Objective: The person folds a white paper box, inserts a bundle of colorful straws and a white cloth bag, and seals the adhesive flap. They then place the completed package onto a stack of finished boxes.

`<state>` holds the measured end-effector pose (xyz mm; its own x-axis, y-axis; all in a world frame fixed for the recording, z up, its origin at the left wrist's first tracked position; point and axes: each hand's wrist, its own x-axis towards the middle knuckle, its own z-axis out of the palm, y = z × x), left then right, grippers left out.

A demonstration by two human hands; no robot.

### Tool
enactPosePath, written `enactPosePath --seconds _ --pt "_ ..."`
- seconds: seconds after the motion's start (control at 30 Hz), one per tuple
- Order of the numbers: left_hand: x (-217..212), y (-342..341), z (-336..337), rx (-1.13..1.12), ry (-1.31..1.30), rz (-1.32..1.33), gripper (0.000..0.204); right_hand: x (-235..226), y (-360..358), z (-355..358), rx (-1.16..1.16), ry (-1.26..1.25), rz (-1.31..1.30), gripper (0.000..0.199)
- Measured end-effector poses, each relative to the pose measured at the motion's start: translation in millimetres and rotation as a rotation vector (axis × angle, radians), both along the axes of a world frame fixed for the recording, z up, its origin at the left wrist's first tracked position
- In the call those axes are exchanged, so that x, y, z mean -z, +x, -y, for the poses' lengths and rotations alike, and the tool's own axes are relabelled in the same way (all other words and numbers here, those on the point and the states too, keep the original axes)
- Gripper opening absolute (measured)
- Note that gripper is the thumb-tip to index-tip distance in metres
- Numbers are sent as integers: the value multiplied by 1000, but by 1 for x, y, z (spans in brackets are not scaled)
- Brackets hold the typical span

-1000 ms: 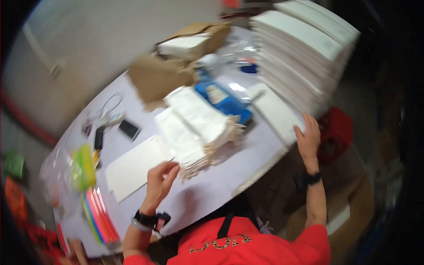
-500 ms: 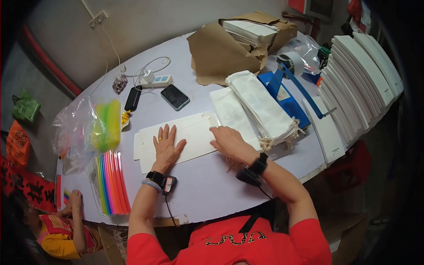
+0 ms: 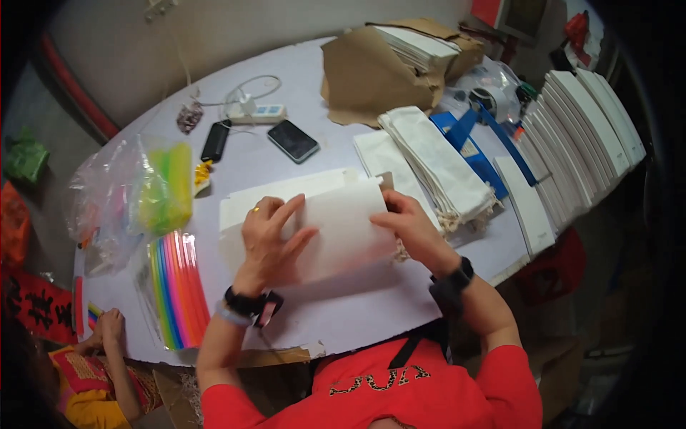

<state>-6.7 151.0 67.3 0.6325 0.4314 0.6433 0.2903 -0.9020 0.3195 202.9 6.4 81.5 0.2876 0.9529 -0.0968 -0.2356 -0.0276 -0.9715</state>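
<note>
A flat white cardboard piece (image 3: 343, 225) is lifted and tilted above the table between my hands. Its right end is pinched between the thumb and fingers of my right hand (image 3: 414, 227). My left hand (image 3: 268, 239) lies against its left part, fingers spread and bent, thumb pointing right. Behind it, more white card (image 3: 286, 187) lies flat on the table; whether both are one piece I cannot tell. White cloth drawstring bags (image 3: 436, 164) lie folded in a pile just beyond my right hand.
Rainbow-coloured strips in clear wrap (image 3: 179, 289) and a clear plastic bag (image 3: 107, 200) lie left. A phone (image 3: 293, 141), power strip (image 3: 259, 114) and brown paper parcel (image 3: 357, 79) are farther back. A blue tool (image 3: 471, 154) and stacked white cartons (image 3: 572, 143) stand right. Another person's hands (image 3: 108, 327) rest lower left.
The white cardboard lay flat under my left hand; now its front part is raised and tilted. My right hand has taken hold of its right end. The view has shifted slightly.
</note>
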Motion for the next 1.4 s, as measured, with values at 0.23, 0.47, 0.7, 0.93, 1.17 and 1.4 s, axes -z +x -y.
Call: enactPosePath --seconds 0.23,0.47,0.7,0.93,1.17,1.4 --pt "-1 -51 141 221 -186 -273 43 32 -34 119 -189 -218 -69 22" --pt "31 -47 172 333 -524 -168 33 44 -41 171 35 -28 652 27" --pt "32 -20 188 321 -444 -117 34 10 -6 183 174 50 1385 31" --pt "21 -7 185 282 -406 -205 25 16 1 151 -106 229 1351 24" --pt "25 -48 187 160 -438 -120 18 21 -2 135 -324 269 1291 18" --pt "47 -61 187 44 -377 -104 16 38 12 128 -322 178 1185 16"
